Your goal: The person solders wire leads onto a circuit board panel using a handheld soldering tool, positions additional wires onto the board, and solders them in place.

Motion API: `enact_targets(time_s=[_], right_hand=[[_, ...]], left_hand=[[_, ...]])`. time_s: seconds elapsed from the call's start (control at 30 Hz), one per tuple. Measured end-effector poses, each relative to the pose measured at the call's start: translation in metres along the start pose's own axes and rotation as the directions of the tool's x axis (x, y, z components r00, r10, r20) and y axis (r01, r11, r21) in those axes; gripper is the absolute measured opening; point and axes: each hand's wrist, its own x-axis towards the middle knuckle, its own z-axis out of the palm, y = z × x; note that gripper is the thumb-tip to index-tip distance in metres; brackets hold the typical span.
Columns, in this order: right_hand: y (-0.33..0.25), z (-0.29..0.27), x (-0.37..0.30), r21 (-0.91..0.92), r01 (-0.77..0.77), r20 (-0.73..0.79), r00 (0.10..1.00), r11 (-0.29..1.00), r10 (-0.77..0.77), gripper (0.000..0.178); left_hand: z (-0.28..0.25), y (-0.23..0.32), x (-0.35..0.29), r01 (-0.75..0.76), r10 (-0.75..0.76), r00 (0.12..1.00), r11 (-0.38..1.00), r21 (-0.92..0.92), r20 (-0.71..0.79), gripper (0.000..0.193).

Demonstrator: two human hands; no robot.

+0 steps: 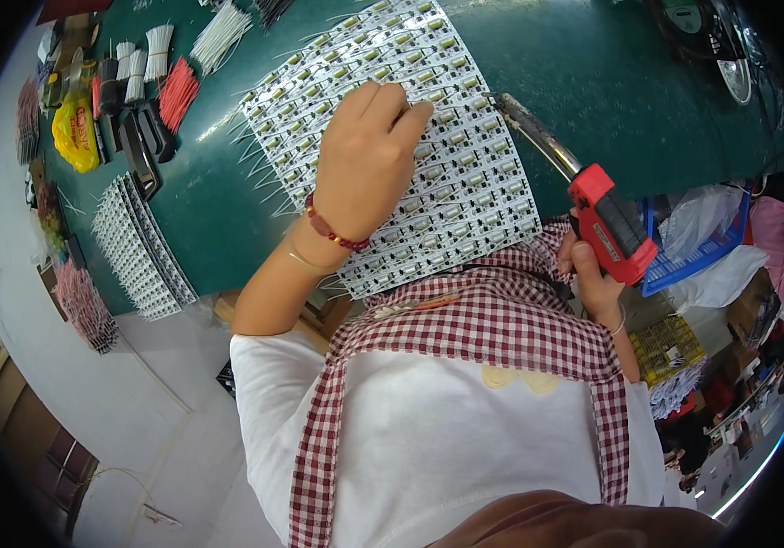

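Note:
A large panel of white circuit boards [478, 196], set with rows of small components, lies on the green table in front of me. White wires stick out along its left edge. My left hand [369, 151] is over the middle of this panel with its fingers curled closed; whatever may be between the fingertips is hidden. Low on the right, my right hand [595, 281] grips a soldering iron [613, 224] by its red and black handle. The iron's metal barrel points up and left, its tip close to the panel's right edge.
At the left are a red wire bundle [178, 94], white wire bundles [220, 36], a yellow bag [75, 132], black hand tools [139, 151] and more circuit boards [141, 247]. A blue basket [695, 259] sits right of the iron. A dark device [687, 18] stands far right.

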Motion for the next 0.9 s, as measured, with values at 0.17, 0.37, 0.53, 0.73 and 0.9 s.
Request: enact_targets(time_s=[0.17, 0.37, 0.53, 0.73, 0.9], right_hand=[[0.0, 0.0, 0.002, 0.029, -0.016, 0.027, 1.0, 0.999, 0.015, 0.041], [0.01, -0.002, -0.005, -0.071, -0.023, 0.045, 0.999, 0.997, 0.026, 0.038], [0.012, -0.001, -0.004, -0.089, -0.025, 0.048, 0.998, 0.996, 0.029, 0.028], [0.021, -0.006, -0.002, -0.225, 0.098, 0.076, 0.994, 0.97, -0.082, 0.02], [0.022, -0.005, -0.001, -0.211, 0.172, 0.073, 0.984, 0.962, -0.16, 0.026]], left_hand=[[0.016, 0.008, -0.005, -0.052, 0.042, 0.996, 0.991, -0.122, -0.083, 0.026], [0.033, 0.003, -0.009, -0.06, 0.056, 0.998, 0.992, -0.108, -0.04, 0.024], [0.033, 0.003, -0.009, -0.046, 0.042, 0.998, 0.993, -0.111, -0.04, 0.025], [0.036, 0.003, -0.009, -0.045, 0.038, 0.997, 0.992, -0.117, -0.064, 0.024], [0.037, 0.005, -0.009, -0.047, 0.041, 0.997, 0.996, -0.08, -0.071, 0.022]])
